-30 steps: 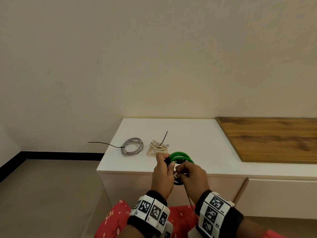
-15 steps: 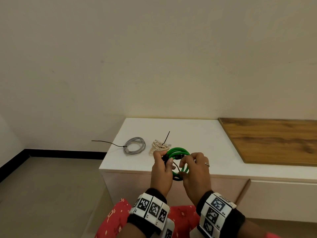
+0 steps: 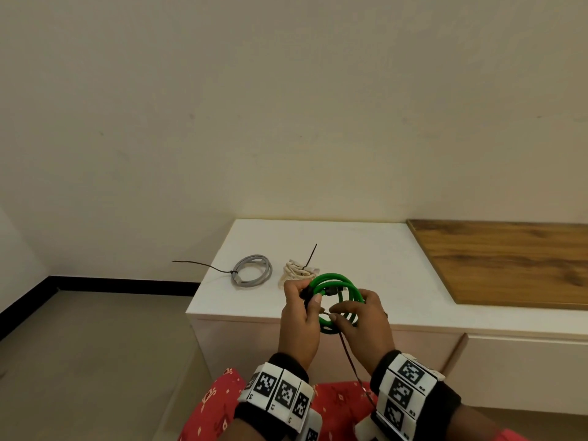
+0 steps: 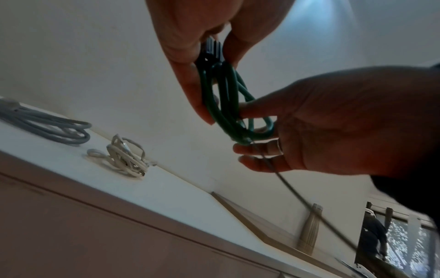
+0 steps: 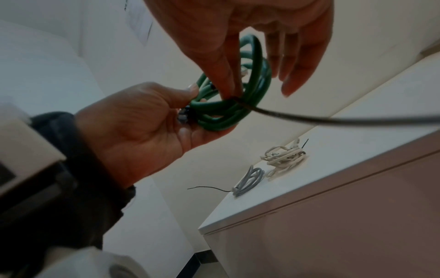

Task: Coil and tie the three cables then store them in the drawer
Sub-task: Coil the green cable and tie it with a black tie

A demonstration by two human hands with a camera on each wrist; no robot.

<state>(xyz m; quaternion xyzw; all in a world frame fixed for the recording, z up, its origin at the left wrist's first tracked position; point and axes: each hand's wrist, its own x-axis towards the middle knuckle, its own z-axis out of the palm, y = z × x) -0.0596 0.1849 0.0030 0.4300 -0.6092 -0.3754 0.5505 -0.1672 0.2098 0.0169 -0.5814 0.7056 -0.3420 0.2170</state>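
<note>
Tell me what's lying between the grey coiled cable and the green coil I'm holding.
The tied cream cable bundle lies on the white cabinet top, between the grey coil and the green coil, per the head view.

Green cable (image 3: 339,283), grey cable (image 3: 253,270), cream cable (image 3: 297,271) on white cabinet top (image 3: 366,249); brown wood-grain panel (image 3: 509,259); black-and-white checker tags on 2 wristbands (image 3: 280,393) (red patterned cloth (image 3: 216,409) below).

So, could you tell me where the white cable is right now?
In the head view, the white cable lies on the cabinet top, between the grey cable and the hand-held green coil.
</note>
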